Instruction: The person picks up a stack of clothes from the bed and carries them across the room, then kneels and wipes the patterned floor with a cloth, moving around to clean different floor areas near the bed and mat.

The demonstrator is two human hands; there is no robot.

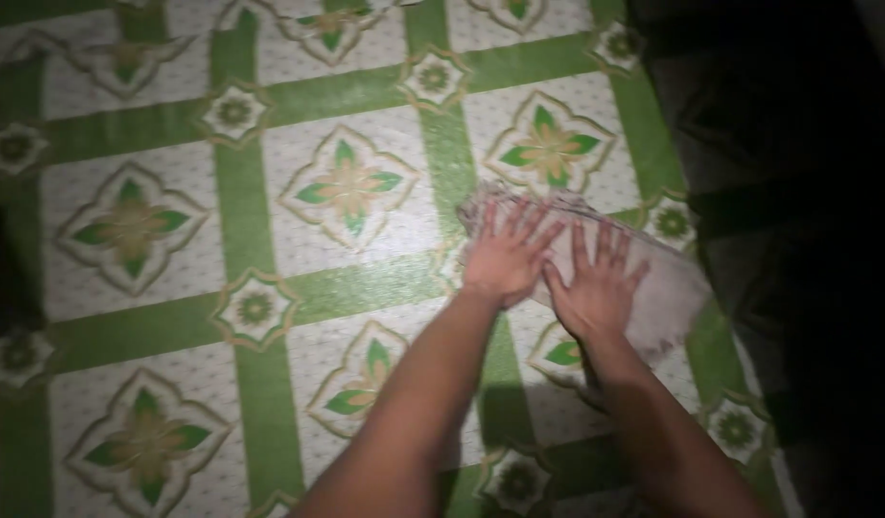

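Both forearms reached up from the bottom edge of the view, bare, over a mat [251, 192] patterned with green bands and leaf-shaped medallions. Beyond them the left hand [508, 257] lay palm down with fingers spread, and the right hand [596, 288] lay just beside it, likewise flat and open, gripping nothing. Under both palms sat a folded pale cloth [668, 288], greyish and thin, lying on the mat toward its right side, near the dark unlit area past the mat's edge. Judging by the flat palms, the step in hand looked like pressing or smoothing the fold. A next move would call for even pressure outward, keeping the edges aligned.
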